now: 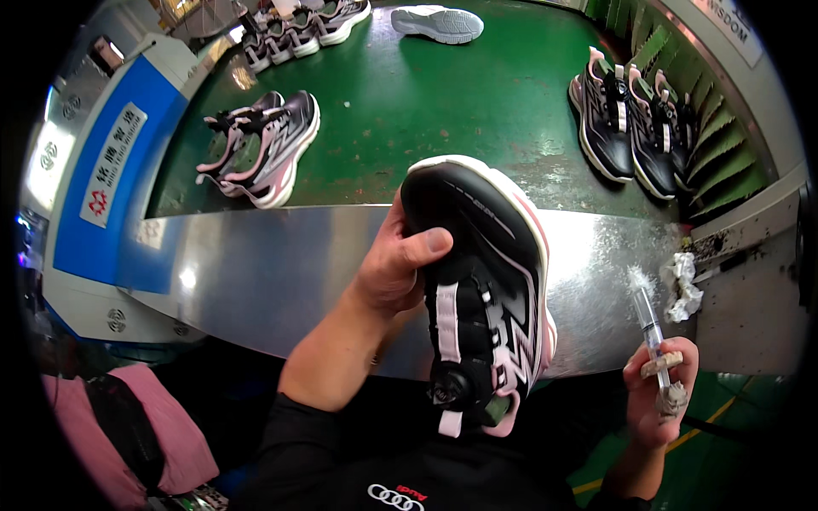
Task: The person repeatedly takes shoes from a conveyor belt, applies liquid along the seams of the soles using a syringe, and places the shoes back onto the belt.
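Note:
In the middle, my left hand [400, 260] grips a black sneaker [469, 217] with pink trim and a white sole edge. My thumb presses on its upper near the toe, and the other fingers go out of sight behind it. The toe points away from me; a round dial and a pale strap sit toward the near end. At the lower right my right hand [665, 383] is closed around a clear syringe [650, 328], its tip pointing up and away. A crumpled white wad [682, 288] lies on the metal ledge beside the syringe.
Beyond the metal ledge [256, 264] runs a green surface [366, 119]. Grey-pink sneakers [273, 149] stand left, several more [307, 30] far left. Black sneakers [652, 128] line the right by green flaps [716, 145]. A pale sole [439, 24] lies far back. A blue-white machine [111, 162] borders the left.

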The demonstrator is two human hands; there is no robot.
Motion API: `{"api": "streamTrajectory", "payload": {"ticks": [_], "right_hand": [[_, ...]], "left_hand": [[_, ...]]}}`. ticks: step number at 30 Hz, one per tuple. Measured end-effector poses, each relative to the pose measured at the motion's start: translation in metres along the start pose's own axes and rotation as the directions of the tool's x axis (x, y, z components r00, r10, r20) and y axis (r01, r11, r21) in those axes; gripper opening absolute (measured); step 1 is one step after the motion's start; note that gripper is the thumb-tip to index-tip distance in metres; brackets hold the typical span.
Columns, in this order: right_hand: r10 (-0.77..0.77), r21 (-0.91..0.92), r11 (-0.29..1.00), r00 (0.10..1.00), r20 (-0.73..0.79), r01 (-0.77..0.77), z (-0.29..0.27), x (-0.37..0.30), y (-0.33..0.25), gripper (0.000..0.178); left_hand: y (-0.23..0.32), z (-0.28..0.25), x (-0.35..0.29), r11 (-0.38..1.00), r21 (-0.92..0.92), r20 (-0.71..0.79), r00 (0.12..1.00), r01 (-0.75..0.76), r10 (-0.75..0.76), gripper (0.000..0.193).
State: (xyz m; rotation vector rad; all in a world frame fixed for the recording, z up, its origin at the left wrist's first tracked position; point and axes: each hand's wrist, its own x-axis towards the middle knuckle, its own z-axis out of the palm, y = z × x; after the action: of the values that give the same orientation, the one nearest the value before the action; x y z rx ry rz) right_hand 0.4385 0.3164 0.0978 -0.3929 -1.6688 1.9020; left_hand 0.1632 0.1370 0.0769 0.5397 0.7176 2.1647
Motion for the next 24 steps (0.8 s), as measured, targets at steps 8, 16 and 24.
{"api": "streamTrajectory", "payload": {"ticks": [8, 16, 24], "right_hand": [[-0.116, 0.357, 0.933, 0.909, 0.400, -0.038, 0.076, 0.042, -0.038, 0.057], [-0.096, 0.366, 0.925, 0.871, 0.483, -0.101, 0.105, 0.059, -0.048, 0.058], [-0.050, 0.279, 0.955, 0.874, 0.483, -0.100, 0.108, 0.056, -0.050, 0.057]], "left_hand": [[-0.003, -0.027, -0.021, 0.985, 0.164, 0.200, 0.980, -0.043, 0.009, 0.071], [0.004, -0.003, -0.030, 0.974, 0.225, 0.185, 0.983, -0.040, -0.002, 0.071], [0.004, -0.004, -0.029, 0.934, 0.327, 0.283, 0.958, -0.144, 0.048, 0.068]]}}
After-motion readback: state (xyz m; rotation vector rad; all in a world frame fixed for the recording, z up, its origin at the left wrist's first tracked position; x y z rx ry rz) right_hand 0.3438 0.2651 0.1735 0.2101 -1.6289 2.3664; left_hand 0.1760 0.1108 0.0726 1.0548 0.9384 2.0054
